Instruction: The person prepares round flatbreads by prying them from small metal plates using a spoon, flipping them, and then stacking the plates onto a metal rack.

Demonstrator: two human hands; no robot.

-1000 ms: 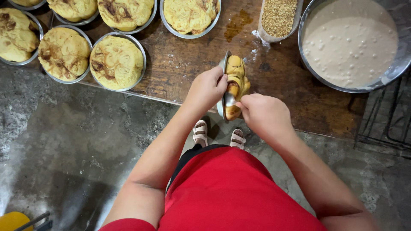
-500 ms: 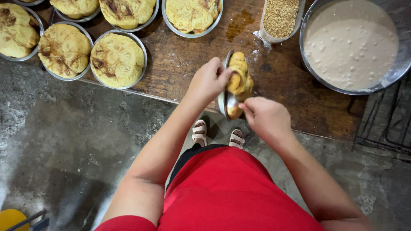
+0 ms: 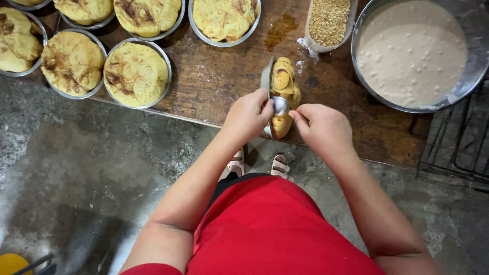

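Hands (image 3: 249,116) (image 3: 323,127) keep tilted pan (image 3: 266,81) of dough (image 3: 282,86), unchanged.

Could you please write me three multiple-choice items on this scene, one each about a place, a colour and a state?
1. Where is the large round metal bowl of pale batter?
A. on the floor
B. at the wooden table's right end
C. at the table's left end

2. What colour is the person's garment?
A. red
B. blue
C. white

3. How is the small round metal tin of yellow dough held?
A. flat on the table
B. upside down
C. tipped on its edge

Answers: 1 B, it sits at the upper right. 2 A, red cloth fills the foreground. 3 C, the left hand and right hand hold it edge-up.
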